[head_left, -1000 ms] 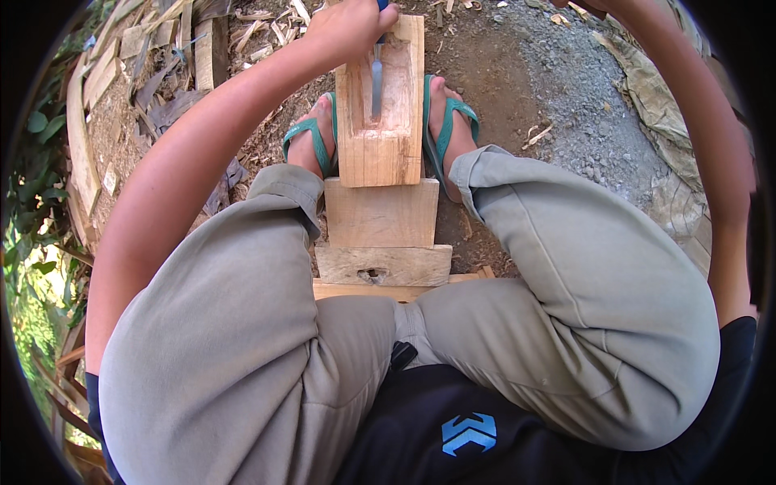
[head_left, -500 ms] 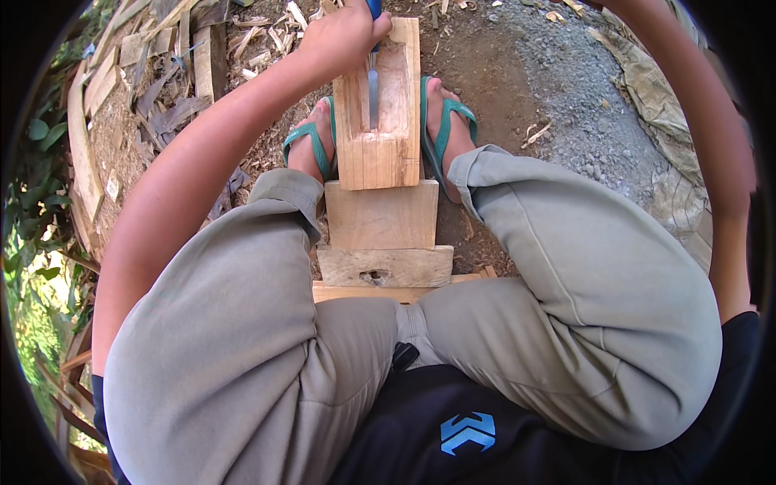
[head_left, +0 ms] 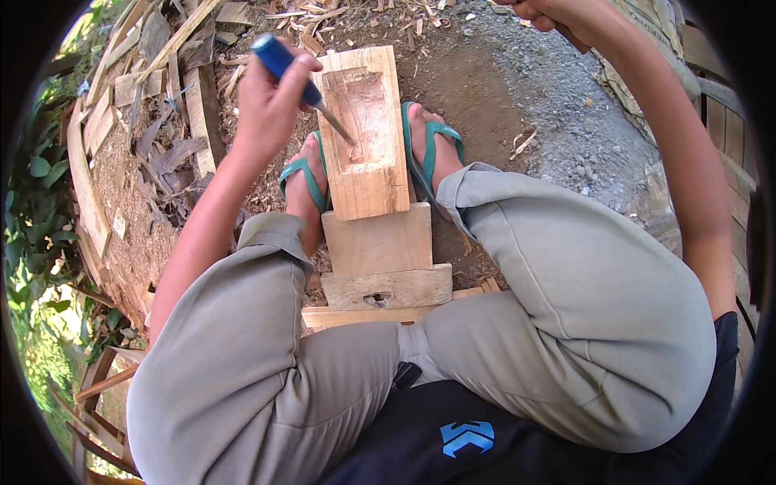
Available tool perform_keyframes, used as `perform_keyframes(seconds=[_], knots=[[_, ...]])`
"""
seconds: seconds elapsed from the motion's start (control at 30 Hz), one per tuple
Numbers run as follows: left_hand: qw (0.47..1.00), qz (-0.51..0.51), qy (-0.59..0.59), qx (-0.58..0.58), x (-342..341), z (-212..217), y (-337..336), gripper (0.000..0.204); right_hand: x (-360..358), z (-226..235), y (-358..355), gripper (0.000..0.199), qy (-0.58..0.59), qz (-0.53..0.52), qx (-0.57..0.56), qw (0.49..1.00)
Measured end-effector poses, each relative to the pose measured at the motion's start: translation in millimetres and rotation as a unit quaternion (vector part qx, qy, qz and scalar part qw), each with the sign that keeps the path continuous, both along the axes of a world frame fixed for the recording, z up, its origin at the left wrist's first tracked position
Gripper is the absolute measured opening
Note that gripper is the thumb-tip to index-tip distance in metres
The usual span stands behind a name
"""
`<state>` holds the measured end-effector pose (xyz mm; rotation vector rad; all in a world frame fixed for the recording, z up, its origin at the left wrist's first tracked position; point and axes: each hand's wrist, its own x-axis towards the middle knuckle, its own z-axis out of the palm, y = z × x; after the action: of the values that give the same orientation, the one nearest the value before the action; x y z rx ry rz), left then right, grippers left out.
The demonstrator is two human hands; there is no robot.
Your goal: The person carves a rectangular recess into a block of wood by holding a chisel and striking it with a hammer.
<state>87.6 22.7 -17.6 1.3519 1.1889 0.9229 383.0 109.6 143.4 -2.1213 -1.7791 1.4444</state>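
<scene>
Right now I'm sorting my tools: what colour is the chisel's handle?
Blue, seen best in the head view: chisel handle in the left hand.

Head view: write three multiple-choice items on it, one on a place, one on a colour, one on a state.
1. Where is the chisel tip?
A. in the hollow of the wooden block
B. on the gravel
C. on a knee

2. What colour are the sandals?
A. red
B. green
C. white

3. How is the left hand?
A. open and flat
B. resting on a thigh
C. closed around the blue chisel handle

Answers: 1 A, the blade slants into the carved recess. 2 B, green straps cross both feet. 3 C, the fingers wrap the handle.
</scene>
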Motion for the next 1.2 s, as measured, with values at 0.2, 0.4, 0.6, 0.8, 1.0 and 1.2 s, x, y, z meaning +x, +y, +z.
perform_keyframes(seconds=[0.2, 0.4, 0.6, 0.8, 1.0, 1.2], knots=[[0.994, 0.088, -0.009, 0.068, -25.2, -1.0, 35.0, 0.025, 9.7, -24.4, -13.1, 0.029, 0.072, -0.053, -0.01, 0.996], [0.995, 0.076, -0.033, 0.049, -20.4, -0.4, 25.4, 0.026, 16.7, -43.3, -36.5, 0.053, 0.089, -0.068, 0.024, 0.993], [0.992, 0.095, -0.005, 0.08, -24.3, 0.4, 26.4, 0.029, 15.2, -51.6, -52.2, 0.054, 0.129, -0.09, 0.017, 0.987], [0.997, 0.068, 0.001, 0.046, -20.6, -4.4, 21.8, 0.027, 16.0, -52.1, -58.4, 0.054, 0.125, -0.087, 0.007, 0.988], [0.997, 0.06, 0.016, 0.048, -26.0, -19.6, 24.2, 0.033, 14.0, -54.7, -64.3, 0.053, 0.132, -0.093, -0.002, 0.987], [0.984, 0.085, 0.155, 0.01, -29.7, -35.7, 31.9, 0.044, 15.2, -60.2, -68.2, 0.052, 0.131, -0.095, -0.014, 0.987]])
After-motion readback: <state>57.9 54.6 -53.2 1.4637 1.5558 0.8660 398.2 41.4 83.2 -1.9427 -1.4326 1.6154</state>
